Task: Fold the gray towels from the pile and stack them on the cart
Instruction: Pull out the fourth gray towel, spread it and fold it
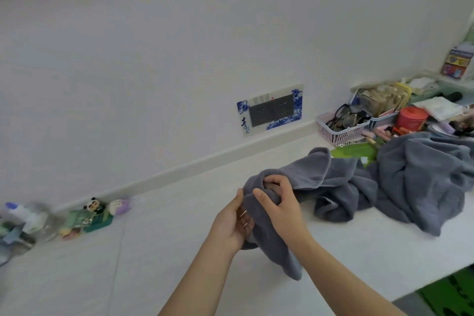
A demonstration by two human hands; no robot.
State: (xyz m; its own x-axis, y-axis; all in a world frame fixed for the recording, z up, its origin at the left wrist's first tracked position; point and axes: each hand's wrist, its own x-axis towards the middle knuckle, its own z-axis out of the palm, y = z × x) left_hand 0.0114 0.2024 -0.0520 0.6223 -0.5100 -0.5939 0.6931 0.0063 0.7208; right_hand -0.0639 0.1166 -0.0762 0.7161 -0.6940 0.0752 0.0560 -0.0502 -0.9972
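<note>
A gray towel [305, 174] stretches from the pile toward the middle of the white counter [154, 251]. Its near end is bunched and hangs down between my hands. My right hand [279, 205] grips that bunched end from the front, fingers curled into the cloth. My left hand [234, 226] holds the same end from the left side, thumb on top. The pile of gray towels [420, 182] lies crumpled at the right of the counter. No cart is in view.
A pink basket [341, 128] with glasses, a red tin [411, 117] and other clutter crowd the back right. A wall socket plate [272, 109] sits above the counter. Small figurines [95, 210] and bottles [23, 220] line the wall at left. Green floor mat [451, 292] lies at lower right.
</note>
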